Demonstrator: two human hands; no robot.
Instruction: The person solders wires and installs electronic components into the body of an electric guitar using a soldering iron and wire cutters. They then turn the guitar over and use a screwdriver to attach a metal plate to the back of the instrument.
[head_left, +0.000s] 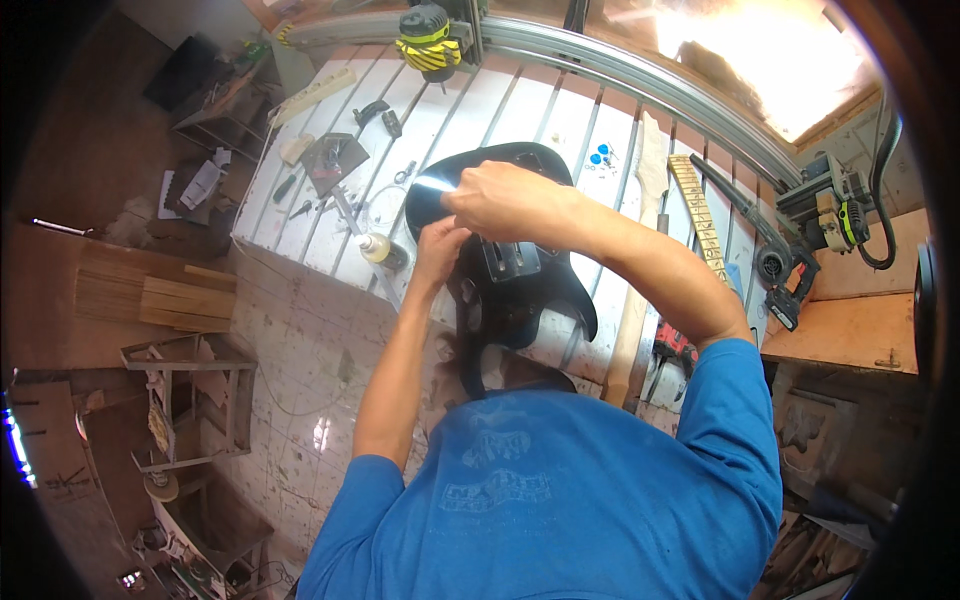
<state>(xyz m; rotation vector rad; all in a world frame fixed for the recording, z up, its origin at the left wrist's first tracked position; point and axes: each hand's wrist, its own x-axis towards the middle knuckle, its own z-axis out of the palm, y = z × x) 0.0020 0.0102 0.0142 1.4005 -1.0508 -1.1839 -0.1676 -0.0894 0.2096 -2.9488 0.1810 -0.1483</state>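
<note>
A black electric guitar body lies on the slatted white table, tilted toward me, with a dark plate and pickup at its middle. My right hand is closed in a fist over the upper part of the body. Just below it, my left hand is pinched shut at the body's left edge, its fingertips close to the right hand. Whatever the two hands hold is hidden by the fingers. A small bottle with a pale cap stands left of my left hand.
Left on the table lie a dark square plate and a metal ruler. Right are blue-topped parts, a wooden neck, a fretted neck and a cordless blower. A spindle head hangs at the back.
</note>
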